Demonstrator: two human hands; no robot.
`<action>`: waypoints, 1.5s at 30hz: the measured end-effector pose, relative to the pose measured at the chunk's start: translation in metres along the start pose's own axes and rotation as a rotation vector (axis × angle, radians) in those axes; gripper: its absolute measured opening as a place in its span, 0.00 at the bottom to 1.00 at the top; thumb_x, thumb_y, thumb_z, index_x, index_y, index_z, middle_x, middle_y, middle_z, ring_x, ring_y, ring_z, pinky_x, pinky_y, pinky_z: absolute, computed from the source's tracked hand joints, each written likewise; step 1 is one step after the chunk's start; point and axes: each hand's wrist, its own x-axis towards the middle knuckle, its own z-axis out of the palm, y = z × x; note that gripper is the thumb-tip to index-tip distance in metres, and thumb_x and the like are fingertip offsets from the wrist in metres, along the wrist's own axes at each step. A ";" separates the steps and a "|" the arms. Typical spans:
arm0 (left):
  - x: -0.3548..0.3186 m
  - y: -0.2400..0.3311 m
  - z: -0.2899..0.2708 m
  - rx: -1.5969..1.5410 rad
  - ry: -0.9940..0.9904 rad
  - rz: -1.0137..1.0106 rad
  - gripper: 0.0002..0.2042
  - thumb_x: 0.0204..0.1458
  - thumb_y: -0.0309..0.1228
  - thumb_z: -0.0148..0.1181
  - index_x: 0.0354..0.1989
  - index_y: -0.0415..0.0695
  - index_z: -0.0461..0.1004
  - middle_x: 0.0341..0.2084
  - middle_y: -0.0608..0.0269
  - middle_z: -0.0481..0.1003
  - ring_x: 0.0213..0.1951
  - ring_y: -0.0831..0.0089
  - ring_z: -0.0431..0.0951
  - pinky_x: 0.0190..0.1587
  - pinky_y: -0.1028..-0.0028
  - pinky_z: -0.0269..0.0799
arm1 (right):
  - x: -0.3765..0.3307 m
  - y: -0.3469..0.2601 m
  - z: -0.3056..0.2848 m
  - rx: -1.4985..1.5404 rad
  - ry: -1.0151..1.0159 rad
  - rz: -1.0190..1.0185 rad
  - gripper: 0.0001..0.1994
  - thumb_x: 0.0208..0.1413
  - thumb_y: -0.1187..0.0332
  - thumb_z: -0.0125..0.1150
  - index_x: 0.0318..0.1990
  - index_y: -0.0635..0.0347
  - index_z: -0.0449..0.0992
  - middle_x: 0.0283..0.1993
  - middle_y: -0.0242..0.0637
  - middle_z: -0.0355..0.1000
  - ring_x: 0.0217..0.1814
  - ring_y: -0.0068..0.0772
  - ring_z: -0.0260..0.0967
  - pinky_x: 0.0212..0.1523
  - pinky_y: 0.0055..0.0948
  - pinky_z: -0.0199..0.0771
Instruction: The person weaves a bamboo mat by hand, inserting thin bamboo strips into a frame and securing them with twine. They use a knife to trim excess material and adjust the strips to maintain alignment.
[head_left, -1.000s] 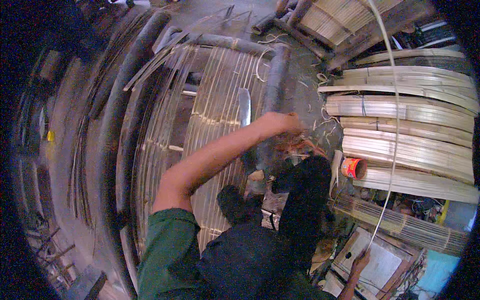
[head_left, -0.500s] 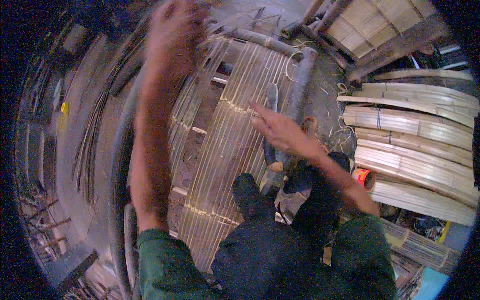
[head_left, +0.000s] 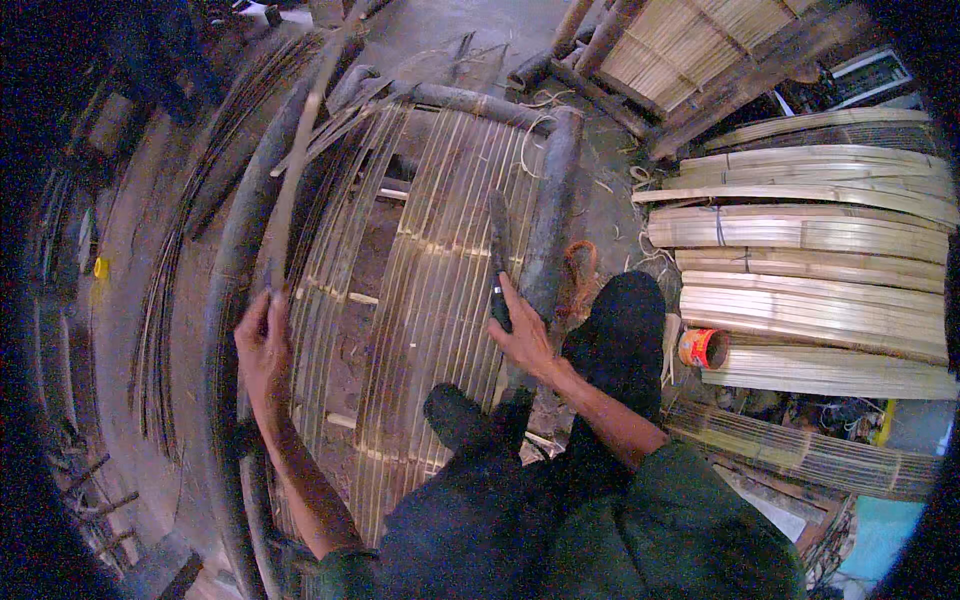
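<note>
A frame of thick dark poles (head_left: 548, 215) with many thin bamboo slats (head_left: 440, 290) laid across it lies on the ground in front of me. My left hand (head_left: 262, 345) grips the lower end of one long thin bamboo strip (head_left: 290, 170) that reaches up and away over the frame's left side. My right hand (head_left: 522, 335) rests on the dark handle of a long knife (head_left: 498, 255) lying on the slats next to the right pole. My dark-trousered legs and a foot (head_left: 455, 415) rest on the frame's near end.
Bundles of split bamboo strips (head_left: 810, 240) are stacked at the right, with a small red tin (head_left: 702, 348) beside them. More thin strips (head_left: 160, 300) lie on the ground at the left. A bamboo panel (head_left: 690, 40) leans at the upper right.
My left arm has come down from high over the frame and now holds the long strip at the frame's left side. My right hand has settled on the knife handle.
</note>
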 end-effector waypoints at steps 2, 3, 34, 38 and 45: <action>-0.018 -0.007 0.001 -0.002 -0.057 -0.143 0.15 0.58 0.34 0.54 0.42 0.32 0.73 0.30 0.68 0.72 0.33 0.81 0.66 0.36 0.79 0.63 | -0.006 -0.007 -0.002 0.076 0.090 0.043 0.40 0.51 0.65 0.58 0.69 0.53 0.42 0.50 0.56 0.65 0.48 0.57 0.65 0.50 0.44 0.65; -0.028 -0.009 0.002 -0.003 -0.084 -0.218 0.15 0.57 0.33 0.54 0.43 0.31 0.72 0.31 0.67 0.73 0.34 0.81 0.67 0.38 0.78 0.64 | -0.008 -0.008 -0.001 0.088 0.132 0.070 0.39 0.51 0.65 0.58 0.69 0.54 0.43 0.50 0.56 0.65 0.49 0.57 0.65 0.50 0.44 0.65; -0.087 -0.054 -0.023 0.121 -0.094 -0.009 0.13 0.52 0.32 0.59 0.42 0.37 0.75 0.26 0.52 0.78 0.28 0.74 0.77 0.33 0.75 0.70 | 0.158 -0.157 -0.190 -0.706 -0.279 -0.488 0.17 0.59 0.58 0.52 0.40 0.65 0.75 0.32 0.47 0.72 0.36 0.43 0.71 0.39 0.37 0.69; -0.092 -0.032 0.000 0.047 -0.121 -0.106 0.14 0.52 0.32 0.60 0.44 0.38 0.75 0.29 0.50 0.78 0.33 0.72 0.79 0.37 0.75 0.71 | 0.171 -0.178 -0.174 -0.678 -0.501 -0.288 0.23 0.60 0.48 0.47 0.37 0.62 0.76 0.30 0.40 0.72 0.31 0.33 0.68 0.33 0.30 0.68; -0.131 -0.031 0.014 -0.025 -0.035 -0.147 0.14 0.51 0.34 0.61 0.45 0.42 0.76 0.27 0.51 0.78 0.28 0.73 0.78 0.32 0.74 0.70 | 0.179 -0.189 -0.091 0.032 -0.521 -0.159 0.22 0.59 0.49 0.51 0.29 0.62 0.72 0.26 0.25 0.67 0.26 0.17 0.62 0.28 0.20 0.64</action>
